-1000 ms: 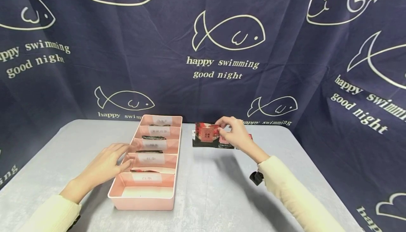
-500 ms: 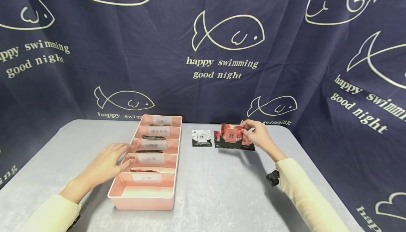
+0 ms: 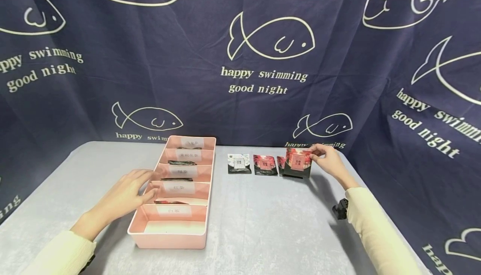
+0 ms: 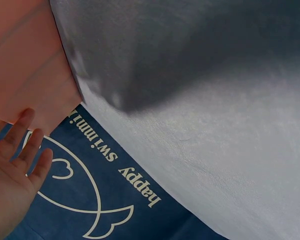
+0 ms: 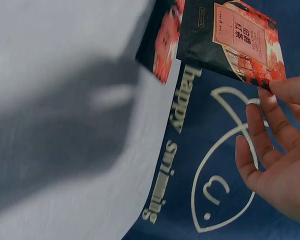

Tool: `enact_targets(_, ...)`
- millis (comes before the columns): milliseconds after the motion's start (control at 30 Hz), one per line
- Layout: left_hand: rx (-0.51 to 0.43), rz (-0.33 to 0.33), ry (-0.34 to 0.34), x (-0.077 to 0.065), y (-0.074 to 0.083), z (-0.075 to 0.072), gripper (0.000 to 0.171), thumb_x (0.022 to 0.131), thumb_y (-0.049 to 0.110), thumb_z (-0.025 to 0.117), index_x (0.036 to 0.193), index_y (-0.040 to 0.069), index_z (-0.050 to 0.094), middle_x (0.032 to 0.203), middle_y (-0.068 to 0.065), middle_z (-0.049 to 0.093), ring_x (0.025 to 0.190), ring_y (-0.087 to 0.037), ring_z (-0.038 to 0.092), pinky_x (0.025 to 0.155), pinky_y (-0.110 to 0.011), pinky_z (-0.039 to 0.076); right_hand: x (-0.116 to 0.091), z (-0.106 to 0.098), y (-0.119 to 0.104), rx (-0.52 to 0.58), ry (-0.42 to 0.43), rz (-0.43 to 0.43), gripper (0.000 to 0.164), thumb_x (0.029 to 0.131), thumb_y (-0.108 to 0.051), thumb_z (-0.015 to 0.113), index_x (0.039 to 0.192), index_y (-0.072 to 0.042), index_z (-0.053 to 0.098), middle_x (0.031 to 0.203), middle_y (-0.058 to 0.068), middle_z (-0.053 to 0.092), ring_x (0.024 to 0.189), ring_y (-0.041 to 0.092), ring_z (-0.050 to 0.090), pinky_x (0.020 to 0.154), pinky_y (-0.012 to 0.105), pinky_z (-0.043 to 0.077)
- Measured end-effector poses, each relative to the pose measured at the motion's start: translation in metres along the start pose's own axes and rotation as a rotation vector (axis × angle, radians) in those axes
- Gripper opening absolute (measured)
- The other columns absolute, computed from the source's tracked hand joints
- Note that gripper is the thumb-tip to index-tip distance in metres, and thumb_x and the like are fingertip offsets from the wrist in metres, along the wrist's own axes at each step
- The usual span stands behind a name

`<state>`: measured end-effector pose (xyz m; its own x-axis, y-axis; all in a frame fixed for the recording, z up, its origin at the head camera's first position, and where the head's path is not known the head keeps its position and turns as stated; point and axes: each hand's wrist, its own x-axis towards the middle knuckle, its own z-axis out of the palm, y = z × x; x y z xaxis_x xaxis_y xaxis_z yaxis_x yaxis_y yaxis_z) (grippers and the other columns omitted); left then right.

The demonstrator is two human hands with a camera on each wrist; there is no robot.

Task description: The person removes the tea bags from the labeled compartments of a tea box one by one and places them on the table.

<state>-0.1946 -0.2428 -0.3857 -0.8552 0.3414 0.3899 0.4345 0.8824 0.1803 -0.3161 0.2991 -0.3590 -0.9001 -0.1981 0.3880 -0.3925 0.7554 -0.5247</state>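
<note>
My right hand (image 3: 330, 162) pinches the right edge of a red and black tea sachet (image 3: 298, 162), with thumb and fingertips on its corner in the right wrist view. The held sachet partly covers another red and black sachet (image 3: 281, 165) on the table. To its left lie one more red sachet (image 3: 265, 165) and a white and black one (image 3: 239, 164). My left hand (image 3: 125, 191) rests at the left rim of a pink divided box (image 3: 169, 241), fingers loosely bent in the head view. In the left wrist view, its fingers are spread beside the box wall (image 4: 30, 60).
Paper labels mark the box's compartments. Dark sachets stand in the back ones, a red sachet (image 3: 170, 202) in the fourth, and the front one shows a bare floor. A navy fish-print cloth (image 3: 263, 112) hangs behind the grey table (image 3: 255, 225).
My right hand has carried the red sachet rightward along the row, uncovering the white sachet and then a red one. The left hand stays at the box.
</note>
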Motion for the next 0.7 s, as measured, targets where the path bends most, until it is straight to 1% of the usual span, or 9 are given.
enact_targets(100, -0.005, -0.007, -0.005, 0.0, 0.0, 0.0, 0.041, 0.081, 0.029, 0.063, 0.112, 0.004, 0.059, 0.114, -0.015, 0.06, 0.11, -0.036, 0.052, 0.092, -0.054, 0.04, -0.001, -0.007, 0.008, -0.019, 0.006, 0.009, 0.011, 0.078, 0.004, 0.061, 0.088, 0.002, 0.065, 0.077, 0.017, 0.066, 0.062, 0.005, 0.055, 0.055, 0.019, 0.042)
enact_targets(233, -0.012, -0.01, -0.003, 0.0, 0.001, 0.0, 0.039, 0.081, 0.03, 0.063, 0.111, 0.005, 0.06, 0.113, -0.013, 0.061, 0.109, -0.036, 0.053, 0.092, -0.053, 0.04, -0.003, -0.016, 0.018, -0.043, -0.001, 0.031, 0.011, 0.079, 0.003, 0.06, 0.088, 0.001, 0.065, 0.077, 0.016, 0.066, 0.062, 0.006, 0.055, 0.056, 0.019, 0.043)
enact_targets(400, -0.007, -0.01, -0.003, 0.001, 0.001, 0.0, 0.04, 0.081, 0.03, 0.063, 0.112, 0.004, 0.06, 0.113, -0.014, 0.061, 0.11, -0.036, 0.053, 0.092, -0.053, 0.04, -0.006, -0.025, 0.029, -0.055, -0.035, 0.065, 0.012, 0.08, 0.002, 0.059, 0.09, 0.002, 0.065, 0.074, 0.016, 0.066, 0.059, 0.001, 0.051, 0.054, 0.02, 0.041)
enact_targets(567, -0.004, -0.009, -0.002, 0.001, 0.0, 0.001, 0.041, 0.081, 0.031, 0.063, 0.112, 0.004, 0.06, 0.113, -0.014, 0.061, 0.11, -0.036, 0.053, 0.093, -0.053, 0.04, -0.01, -0.029, 0.04, -0.069, -0.056, 0.097, 0.012, 0.081, 0.0, 0.058, 0.091, 0.002, 0.065, 0.072, 0.014, 0.064, 0.057, -0.001, 0.047, 0.053, 0.02, 0.039)
enact_targets(700, -0.002, -0.005, 0.0, 0.001, 0.0, 0.001, 0.041, 0.081, 0.029, 0.063, 0.112, 0.003, 0.059, 0.113, -0.015, 0.061, 0.109, -0.036, 0.053, 0.092, -0.053, 0.04, -0.011, -0.029, 0.046, -0.078, -0.061, 0.108, 0.012, 0.08, 0.001, 0.058, 0.09, 0.002, 0.065, 0.072, 0.015, 0.064, 0.056, -0.001, 0.047, 0.052, 0.02, 0.039)
